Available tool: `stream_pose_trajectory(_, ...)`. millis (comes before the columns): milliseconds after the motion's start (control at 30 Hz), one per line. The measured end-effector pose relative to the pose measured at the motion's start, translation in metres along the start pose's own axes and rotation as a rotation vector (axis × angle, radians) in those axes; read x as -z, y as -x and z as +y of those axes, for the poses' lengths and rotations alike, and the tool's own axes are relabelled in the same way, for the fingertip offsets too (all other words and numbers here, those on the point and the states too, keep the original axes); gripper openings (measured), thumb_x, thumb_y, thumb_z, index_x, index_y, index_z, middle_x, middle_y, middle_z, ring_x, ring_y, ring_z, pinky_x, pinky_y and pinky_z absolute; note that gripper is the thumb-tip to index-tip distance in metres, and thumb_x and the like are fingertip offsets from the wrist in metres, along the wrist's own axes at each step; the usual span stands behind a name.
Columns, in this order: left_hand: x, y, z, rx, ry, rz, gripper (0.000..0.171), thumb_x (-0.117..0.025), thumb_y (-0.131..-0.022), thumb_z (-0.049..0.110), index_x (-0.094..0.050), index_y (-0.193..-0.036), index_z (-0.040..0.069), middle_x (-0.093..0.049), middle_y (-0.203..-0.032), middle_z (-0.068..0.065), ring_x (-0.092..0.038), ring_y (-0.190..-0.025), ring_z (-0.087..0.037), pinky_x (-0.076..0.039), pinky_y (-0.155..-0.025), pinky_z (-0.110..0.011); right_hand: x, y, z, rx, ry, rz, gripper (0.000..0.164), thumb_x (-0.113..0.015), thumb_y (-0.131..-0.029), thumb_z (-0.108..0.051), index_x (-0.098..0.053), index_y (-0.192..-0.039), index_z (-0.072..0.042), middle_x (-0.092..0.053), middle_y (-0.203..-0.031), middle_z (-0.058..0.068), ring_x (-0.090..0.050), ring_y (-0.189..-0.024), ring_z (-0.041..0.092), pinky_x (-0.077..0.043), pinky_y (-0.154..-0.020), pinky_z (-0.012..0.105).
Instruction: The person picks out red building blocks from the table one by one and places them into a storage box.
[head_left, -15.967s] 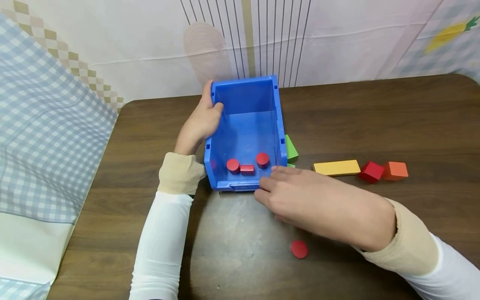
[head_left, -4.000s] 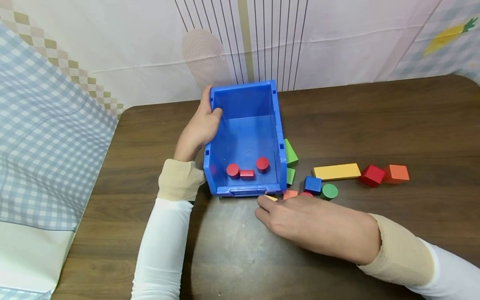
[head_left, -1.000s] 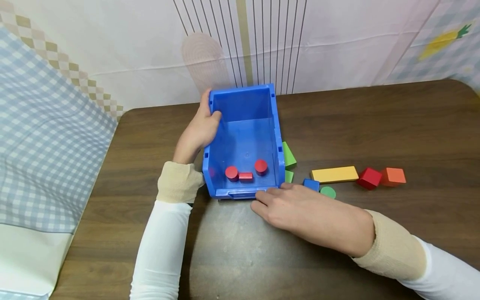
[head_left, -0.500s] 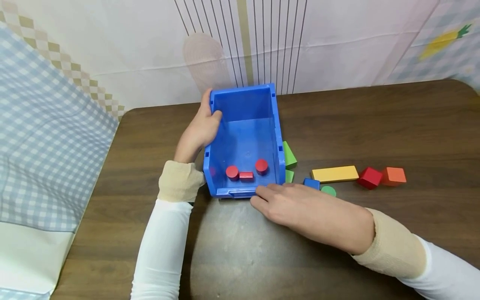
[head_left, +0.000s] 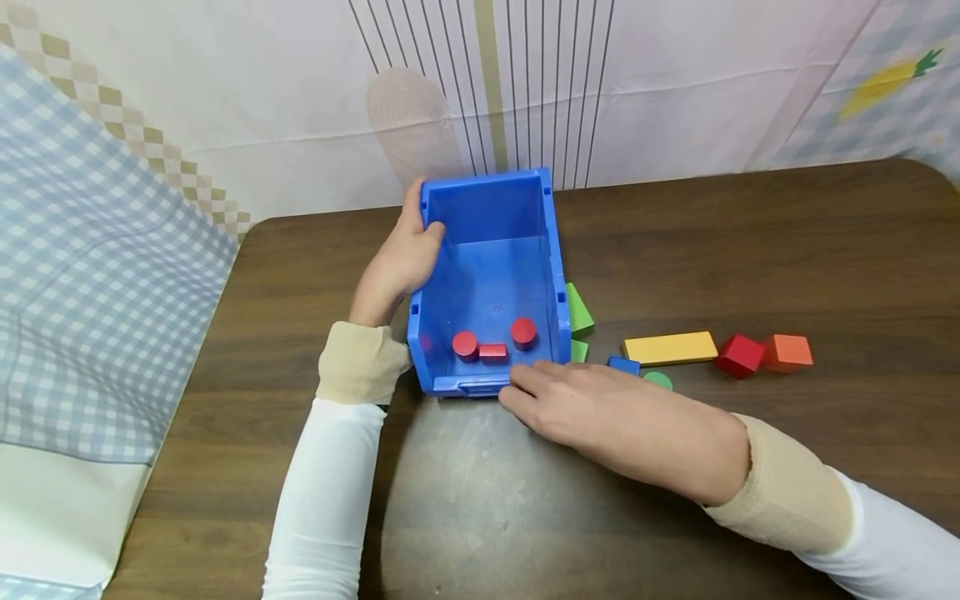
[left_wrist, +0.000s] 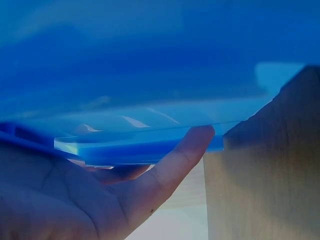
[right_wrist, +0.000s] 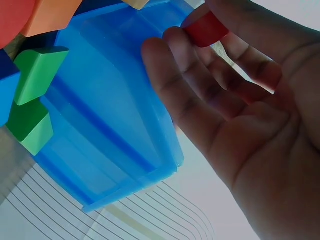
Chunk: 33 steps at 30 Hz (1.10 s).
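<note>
My left hand (head_left: 401, 258) grips the left wall of a blue plastic bin (head_left: 495, 267), thumb inside the rim. In the left wrist view, a finger extends under the blue plastic. Two red cylinder blocks (head_left: 522, 332) and a small red block (head_left: 492, 353) lie inside near the front. At the bin's front right corner, my right hand (head_left: 615, 421) is palm-down with bent fingers. The right wrist view shows its thumb and fingers pinching a small red cylinder block (right_wrist: 207, 30), which is hidden from the head view.
Light green blocks (head_left: 578, 310) lie along the bin's right side. A blue block (head_left: 624, 366) and a green cylinder (head_left: 658, 380) show behind my right hand. Farther right are a yellow bar (head_left: 670, 348), a red block (head_left: 741, 357) and an orange block (head_left: 787, 353).
The red disc at the table's front sixteen seconds ago is gone from there. Small yellow and orange pieces seen four seconds ago are now behind my right hand. The left hand keeps its grip.
</note>
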<state>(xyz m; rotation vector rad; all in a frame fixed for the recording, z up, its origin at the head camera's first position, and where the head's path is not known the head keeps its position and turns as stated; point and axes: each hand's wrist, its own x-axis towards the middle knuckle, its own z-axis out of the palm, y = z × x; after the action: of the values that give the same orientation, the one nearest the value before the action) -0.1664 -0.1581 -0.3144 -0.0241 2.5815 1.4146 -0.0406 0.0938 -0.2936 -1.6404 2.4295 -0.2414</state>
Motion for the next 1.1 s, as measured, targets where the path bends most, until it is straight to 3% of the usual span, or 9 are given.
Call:
stream_pose_trajectory(533, -0.0003, -0.0011, 0.0016, 0.000, 0.005, -0.008, 0.069, -0.033, -0.111, 0.013, 0.005, -0.169, 0.013, -0.011, -0.176, -0.014, -0.014, -0.162, -0.035, -0.019, -0.126, -0.060, -0.0032, 0.0018, 0.0006, 0.003, 0.057, 0.061, 0.020, -0.076, -0.097, -0.007, -0.059, -0.107, -0.010, -0.050, -0.089, -0.001, -0.054, -0.081, 0.015, -0.045, -0.056, 0.022)
stream_pose_trajectory(900, 0.0004, 0.0009, 0.0020, 0.018, 0.002, -0.002, 0.069, -0.033, -0.111, 0.014, 0.005, -0.169, 0.015, -0.011, -0.176, -0.014, -0.014, -0.162, -0.034, -0.019, -0.127, -0.060, -0.0039, 0.0004, 0.0032, 0.006, 0.057, 0.124, 0.018, -0.074, -0.099, -0.009, -0.062, -0.111, -0.011, -0.055, -0.093, -0.001, -0.054, -0.086, 0.014, -0.049, -0.063, 0.022)
stream_pose_trajectory(1100, 0.0007, 0.0022, 0.0015, 0.022, 0.001, 0.002, 0.069, -0.033, -0.111, 0.014, 0.004, -0.169, 0.015, -0.011, -0.176, -0.014, -0.014, -0.162, -0.035, -0.019, -0.126, -0.061, -0.0044, -0.0003, 0.0063, 0.037, 0.101, 0.166, 0.037, -0.085, -0.086, -0.003, -0.061, -0.114, -0.009, -0.058, -0.097, 0.002, -0.054, -0.092, 0.018, -0.054, -0.075, 0.029)
